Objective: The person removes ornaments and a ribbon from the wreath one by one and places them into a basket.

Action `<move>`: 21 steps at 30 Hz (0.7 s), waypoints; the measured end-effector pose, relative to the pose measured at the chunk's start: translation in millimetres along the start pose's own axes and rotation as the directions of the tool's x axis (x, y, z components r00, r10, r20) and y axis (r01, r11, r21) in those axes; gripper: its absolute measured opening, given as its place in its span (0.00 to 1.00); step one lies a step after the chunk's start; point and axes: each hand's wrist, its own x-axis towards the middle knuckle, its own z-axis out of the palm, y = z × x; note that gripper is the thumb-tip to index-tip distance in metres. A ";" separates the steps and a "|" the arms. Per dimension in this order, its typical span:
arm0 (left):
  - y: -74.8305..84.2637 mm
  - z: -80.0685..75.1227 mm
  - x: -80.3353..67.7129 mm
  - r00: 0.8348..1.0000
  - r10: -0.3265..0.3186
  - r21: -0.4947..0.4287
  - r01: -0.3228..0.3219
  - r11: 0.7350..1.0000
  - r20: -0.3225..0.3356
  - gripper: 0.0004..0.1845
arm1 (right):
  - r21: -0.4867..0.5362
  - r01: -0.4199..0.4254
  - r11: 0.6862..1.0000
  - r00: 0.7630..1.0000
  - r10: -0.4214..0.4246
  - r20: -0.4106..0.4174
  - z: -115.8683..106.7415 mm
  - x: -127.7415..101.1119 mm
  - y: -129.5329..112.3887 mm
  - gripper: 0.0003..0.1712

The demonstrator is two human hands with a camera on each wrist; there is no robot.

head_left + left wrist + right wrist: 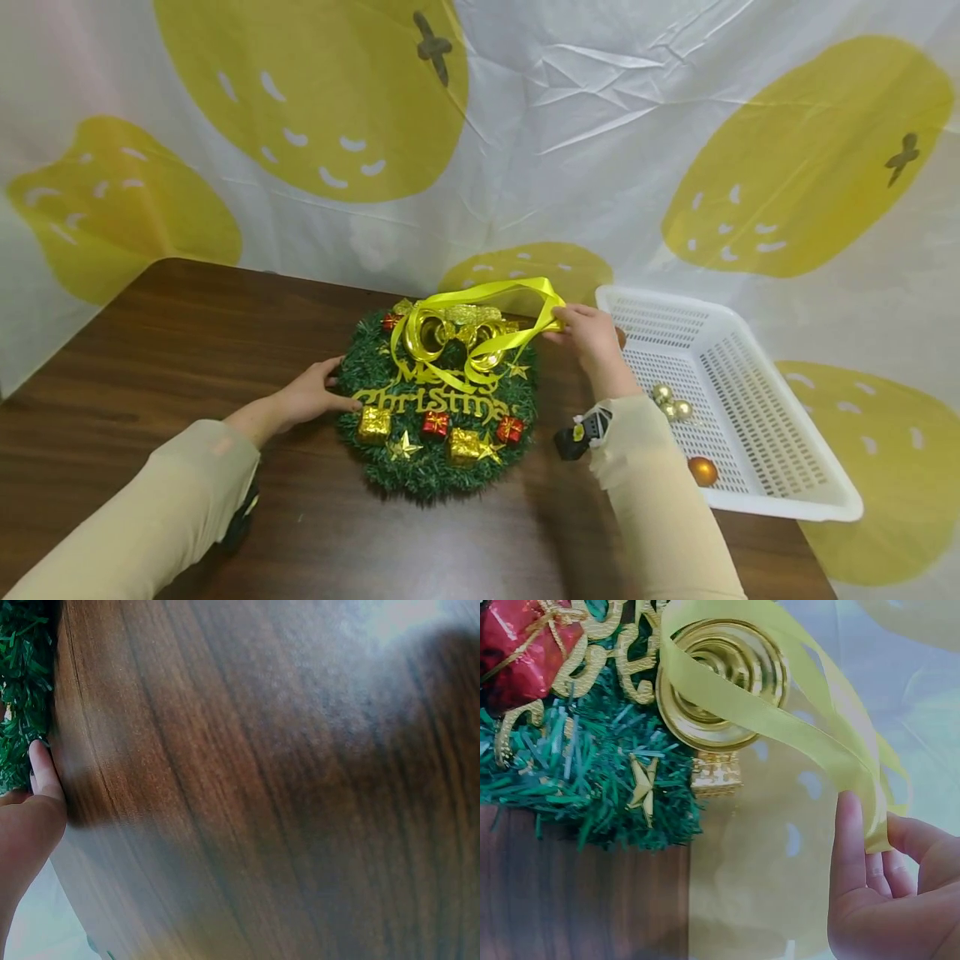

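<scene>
A white slotted plastic basket [757,417] sits at the right end of a dark wooden desk [150,367], holding two pale gold baubles [671,403] near its left wall and a single orange bauble [702,471] toward its near corner. Just beside it, in the middle of the desk, lies a green tinsel wreath [435,400] dressed with gold bells [450,333], small red and gold gift boxes, gold stars and a gold cut-out sign reading "Merry Christmas" [431,398].

The person's right hand [592,333] pinches a loop of yellow ribbon [487,293] between thumb and fingers, lifted off the wreath's upper right edge; the right wrist view shows the ribbon running across one bell [724,682] to the fingertips [849,825]. The left hand [311,396] rests on the wreath's left rim with its fingers held straight, pressing the tinsel and grasping nothing; in the left wrist view only one finger [45,771] against the greenery shows, the rest cut off by the frame.

Both arms are in beige sleeves, each with a dark wrist-worn device partly hidden beneath. The wreath's sign is partly covered by ribbon. Behind the desk hangs a creased white sheet [600,125] printed with large yellow fruit shapes.
</scene>
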 end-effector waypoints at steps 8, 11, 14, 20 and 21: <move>1.9 0.1 -1.9 1.000 0.004 0.008 -0.004 1.000 0.001 0.54 | 0.081 0.043 0.996 0.999 -0.044 0.011 -8.7 -3.4 -11.8 0.20; 2.0 0.6 -1.9 1.000 0.000 0.013 0.000 1.000 -0.001 0.54 | 0.111 0.062 0.992 0.998 -0.062 -0.002 -14.6 -4.2 -15.8 0.10; 1.7 1.1 -1.4 1.000 -0.006 0.017 0.006 1.000 -0.004 0.55 | 0.123 0.079 0.989 0.997 -0.077 -0.017 -21.3 -6.1 -20.1 0.03; 2.7 1.1 -1.8 1.000 -0.003 0.014 0.003 1.000 -0.004 0.54 | 0.149 0.097 0.984 0.995 -0.097 -0.003 -35.4 -11.6 -27.1 0.07; 3.0 1.0 -2.1 1.000 -0.003 0.013 0.003 1.000 -0.003 0.54 | 0.143 0.098 0.985 0.995 -0.099 -0.001 -37.8 -12.5 -27.8 0.10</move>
